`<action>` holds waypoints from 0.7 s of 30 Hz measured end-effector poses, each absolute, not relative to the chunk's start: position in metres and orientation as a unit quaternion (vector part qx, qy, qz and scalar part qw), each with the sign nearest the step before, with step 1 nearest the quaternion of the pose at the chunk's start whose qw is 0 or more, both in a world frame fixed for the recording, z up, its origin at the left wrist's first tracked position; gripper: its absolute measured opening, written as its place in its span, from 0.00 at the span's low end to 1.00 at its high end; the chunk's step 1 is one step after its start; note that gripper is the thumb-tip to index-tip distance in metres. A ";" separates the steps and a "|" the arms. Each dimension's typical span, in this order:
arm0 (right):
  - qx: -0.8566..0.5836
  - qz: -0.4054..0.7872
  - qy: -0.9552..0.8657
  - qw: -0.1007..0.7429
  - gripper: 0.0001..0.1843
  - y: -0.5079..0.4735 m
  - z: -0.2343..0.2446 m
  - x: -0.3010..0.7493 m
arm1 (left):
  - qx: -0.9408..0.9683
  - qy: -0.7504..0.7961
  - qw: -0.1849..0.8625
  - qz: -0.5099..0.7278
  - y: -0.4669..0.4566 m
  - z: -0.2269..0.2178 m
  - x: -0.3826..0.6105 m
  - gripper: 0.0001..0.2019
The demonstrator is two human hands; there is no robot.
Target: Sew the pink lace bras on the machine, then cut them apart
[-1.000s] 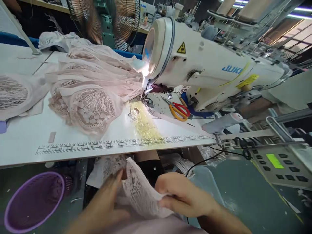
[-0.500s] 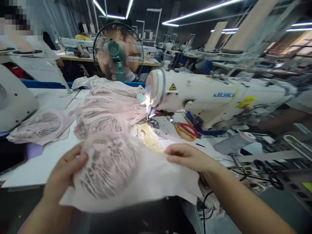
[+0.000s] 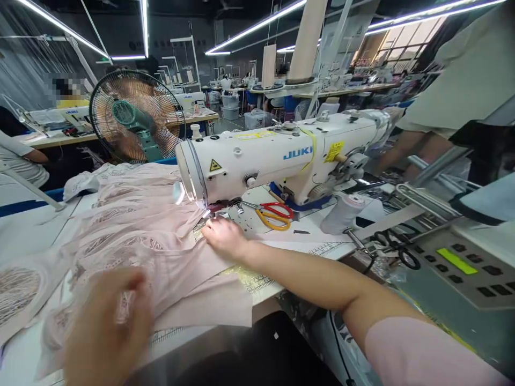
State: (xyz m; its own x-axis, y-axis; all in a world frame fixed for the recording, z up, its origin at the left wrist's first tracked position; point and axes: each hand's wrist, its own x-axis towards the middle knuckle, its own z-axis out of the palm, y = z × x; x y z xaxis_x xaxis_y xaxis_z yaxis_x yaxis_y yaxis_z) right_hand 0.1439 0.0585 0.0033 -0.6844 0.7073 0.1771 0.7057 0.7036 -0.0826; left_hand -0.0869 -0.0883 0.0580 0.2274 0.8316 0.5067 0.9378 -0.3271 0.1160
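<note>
My right hand is at the needle area of the white JUKI sewing machine, its fingers bent together on the edge of a pale pink fabric piece. That piece spreads left and toward me over the table edge. Over the left part of the cloth hovers my left hand, smeared by motion, so its fingers are unclear. Pink lace-patterned pieces lie in overlapping folds left of the needle. Scissors with red and yellow handles rest just right of my right hand.
A green-centred fan stands behind the table. A grey thread cone and a control panel are at right. Black-handled scissors hang nearby. A person in light clothing stands at the far right.
My view has turned right. The lace piece held up between both hands is now down on the table. My right hand has moved forward to the needle; my left hand no longer grips the lace cup.
</note>
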 end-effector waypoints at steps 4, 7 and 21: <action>-0.363 -0.015 -0.929 0.075 0.14 0.059 0.002 0.151 | -0.831 -0.521 0.061 -0.183 -0.045 0.015 0.012 0.17; -0.321 -0.028 -0.945 0.051 0.12 0.057 0.003 0.162 | -0.825 -0.541 0.056 -0.156 -0.006 -0.013 0.012 0.20; -0.184 0.033 -0.981 -0.055 0.14 0.036 0.030 0.214 | -0.798 -0.602 0.033 -0.023 0.013 0.010 0.020 0.19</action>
